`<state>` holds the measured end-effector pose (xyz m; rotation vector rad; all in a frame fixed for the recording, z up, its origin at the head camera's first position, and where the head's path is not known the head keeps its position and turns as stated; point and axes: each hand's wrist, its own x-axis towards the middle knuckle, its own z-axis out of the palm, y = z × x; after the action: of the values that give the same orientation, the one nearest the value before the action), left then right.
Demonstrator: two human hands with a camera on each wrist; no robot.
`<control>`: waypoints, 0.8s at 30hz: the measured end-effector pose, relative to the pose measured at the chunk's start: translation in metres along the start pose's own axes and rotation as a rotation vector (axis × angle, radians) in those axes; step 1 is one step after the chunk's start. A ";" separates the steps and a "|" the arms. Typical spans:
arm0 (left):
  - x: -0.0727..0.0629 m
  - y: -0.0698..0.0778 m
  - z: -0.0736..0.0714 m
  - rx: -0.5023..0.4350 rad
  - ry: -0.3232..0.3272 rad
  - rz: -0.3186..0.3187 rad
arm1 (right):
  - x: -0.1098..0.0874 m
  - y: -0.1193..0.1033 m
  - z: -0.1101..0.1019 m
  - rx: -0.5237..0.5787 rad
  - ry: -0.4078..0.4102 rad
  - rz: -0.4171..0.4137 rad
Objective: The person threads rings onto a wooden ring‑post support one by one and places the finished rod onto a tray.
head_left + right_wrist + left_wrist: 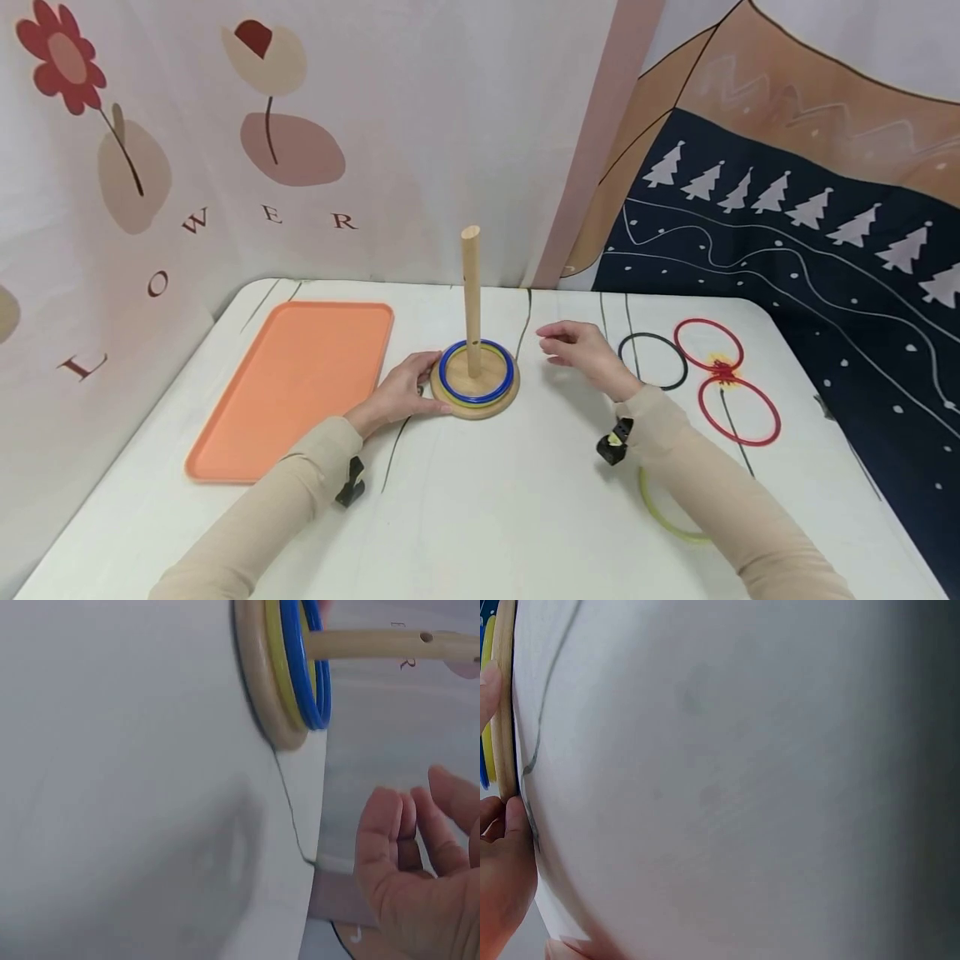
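Note:
A wooden stand with a round base [487, 412] and an upright peg [472, 292] is at the middle of the table. Blue rings [297, 667] lie on top of yellow [278, 667] around the peg. My left hand [399, 393] grips the left edge of the base, thumb at the front and fingers farther back. The left wrist view shows its fingertips against the base's wooden rim [505, 712]. To the right of the stand, my right hand [588, 354] hovers above the table, fingers loosely bent and holding nothing.
On the left lies an orange tray [300, 383]. To the right are a black ring [651, 336] and two red rings [705, 321] meeting at a printed flower. A yellow-green ring [660, 518] is partly hidden under the right forearm. Printed cloth hangs behind the table.

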<state>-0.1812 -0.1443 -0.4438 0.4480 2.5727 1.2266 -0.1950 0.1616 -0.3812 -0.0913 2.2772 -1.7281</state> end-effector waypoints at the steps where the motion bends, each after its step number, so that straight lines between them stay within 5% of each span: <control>1: 0.000 0.000 0.000 -0.001 -0.002 0.004 | -0.004 0.002 -0.006 -0.010 -0.028 -0.007; 14: 0.000 0.000 -0.002 -0.015 -0.004 0.008 | -0.047 0.045 -0.093 -0.292 -0.376 -0.068; 24: -0.001 0.001 -0.002 -0.009 -0.003 0.001 | -0.073 0.066 -0.127 -0.366 -0.547 -0.098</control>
<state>-0.1809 -0.1453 -0.4423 0.4493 2.5637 1.2356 -0.1495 0.3145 -0.3999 -0.6697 2.1487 -1.1156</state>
